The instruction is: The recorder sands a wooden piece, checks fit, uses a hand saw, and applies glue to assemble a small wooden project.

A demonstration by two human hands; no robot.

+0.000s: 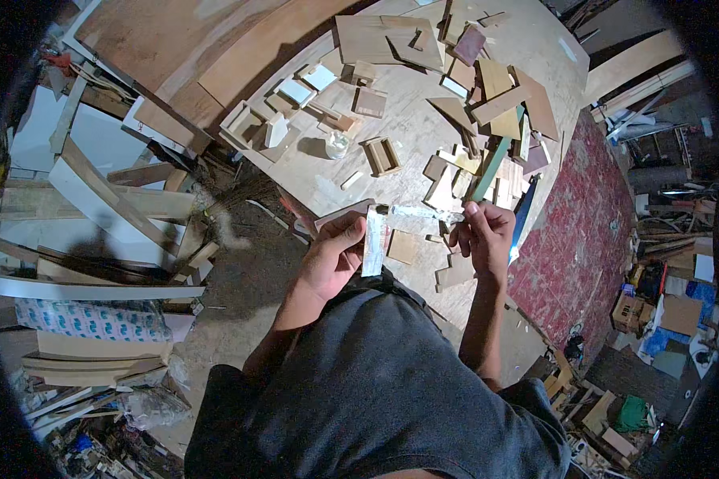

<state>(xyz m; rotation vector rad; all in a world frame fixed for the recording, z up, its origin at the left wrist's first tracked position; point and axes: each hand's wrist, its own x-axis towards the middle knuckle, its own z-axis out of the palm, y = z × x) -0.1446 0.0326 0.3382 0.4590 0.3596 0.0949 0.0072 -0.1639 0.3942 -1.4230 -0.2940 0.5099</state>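
Note:
My left hand [331, 254] is closed around a narrow, flat whitish piece [373, 242] with faint reddish marks, held upright in front of my body. From near its top a thin, pale, shiny strip [418, 211] runs across to my right hand [483, 234], whose fingertips pinch its far end. Whether the strip and the flat piece are joined is unclear. Both hands are above the near edge of a wooden table [319, 185]. Just beyond the strip lie small wood blocks, and a square wood piece [401, 247] lies below it.
Wood offcuts [499, 112] crowd the table's right side. A small open wooden box [383, 156], a white cup-like container [336, 144] and a larger box frame [244, 126] stand farther left. Stacked boards [96, 199] fill the left floor; a worn red panel [571, 247] lies right.

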